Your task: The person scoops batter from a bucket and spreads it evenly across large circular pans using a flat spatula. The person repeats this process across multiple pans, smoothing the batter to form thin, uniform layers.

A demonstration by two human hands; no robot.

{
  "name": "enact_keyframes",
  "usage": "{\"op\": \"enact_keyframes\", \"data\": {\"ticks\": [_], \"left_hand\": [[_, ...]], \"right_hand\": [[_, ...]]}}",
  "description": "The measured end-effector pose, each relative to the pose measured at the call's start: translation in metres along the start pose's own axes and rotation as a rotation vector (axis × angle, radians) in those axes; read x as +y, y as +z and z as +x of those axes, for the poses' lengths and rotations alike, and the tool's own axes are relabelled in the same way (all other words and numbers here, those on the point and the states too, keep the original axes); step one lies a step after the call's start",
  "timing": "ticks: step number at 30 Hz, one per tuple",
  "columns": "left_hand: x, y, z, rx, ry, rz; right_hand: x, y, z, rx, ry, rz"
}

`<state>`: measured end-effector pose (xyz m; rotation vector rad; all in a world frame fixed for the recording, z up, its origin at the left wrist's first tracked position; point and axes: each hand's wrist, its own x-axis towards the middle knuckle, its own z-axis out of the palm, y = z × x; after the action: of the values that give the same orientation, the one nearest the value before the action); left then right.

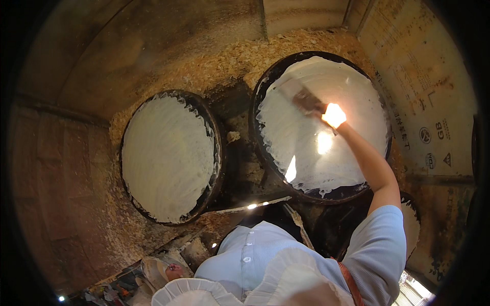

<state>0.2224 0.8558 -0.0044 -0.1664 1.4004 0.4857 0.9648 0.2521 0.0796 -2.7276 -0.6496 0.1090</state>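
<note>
My right hand [334, 115], washed out by a patch of strong light, reaches over the right round griddle [262, 86]. It grips a flat spreading tool [305, 100], which is blurred, so its exact shape is unclear. Under the tool a thin layer of white batter [356, 91] covers most of the griddle, with ragged edges near the dark rim. Low on the left, my left hand [174, 271] is beside a pale container [154, 267]; whether it holds anything is hard to see. The left round griddle [217, 153] bears another pale batter sheet [168, 157].
Dry flakes [233, 57] lie heaped behind and around the griddles. A printed board wall [425, 95] rises at the right, and a brown panel wall [57, 164] stands left. Part of a third griddle [412, 222] shows behind my right arm. A stick [300, 225] lies near my waist.
</note>
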Motion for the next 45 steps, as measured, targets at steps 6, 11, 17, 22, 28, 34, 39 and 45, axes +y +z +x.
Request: {"op": "enact_keyframes", "data": {"ticks": [6, 11, 17, 22, 28, 34, 39, 45], "left_hand": [[-0.004, -0.003, 0.007, 0.101, 0.364, -0.005], [0.009, -0.012, 0.003, 0.002, 0.142, 0.084], [0.030, -0.019, 0.017, -0.030, -0.178, 0.096], [0.029, -0.027, 0.016, -0.033, -0.007, 0.289], [0.007, -0.030, -0.018, -0.027, 0.206, 0.233], [-0.037, -0.008, -0.072, 0.123, 0.250, -0.116], [-0.037, -0.018, -0.074, 0.128, 0.421, -0.143], [-0.013, -0.112, -0.027, -0.149, 0.450, -0.207]], "right_hand": [[0.026, -0.035, 0.002, 0.174, 0.489, -0.054], [0.108, -0.075, -0.012, 0.203, 1.037, 0.235], [0.041, -0.039, 0.020, -0.178, 0.581, 0.258], [0.007, -0.014, 0.023, -0.014, 0.077, 0.042], [0.124, -0.068, 0.009, 0.139, 0.819, 0.106], [0.158, -0.075, 0.026, 0.181, 0.887, -0.248], [0.088, -0.045, 0.066, 0.140, 0.180, -0.253], [-0.115, 0.016, -0.003, -0.039, -0.250, -0.080]]}}
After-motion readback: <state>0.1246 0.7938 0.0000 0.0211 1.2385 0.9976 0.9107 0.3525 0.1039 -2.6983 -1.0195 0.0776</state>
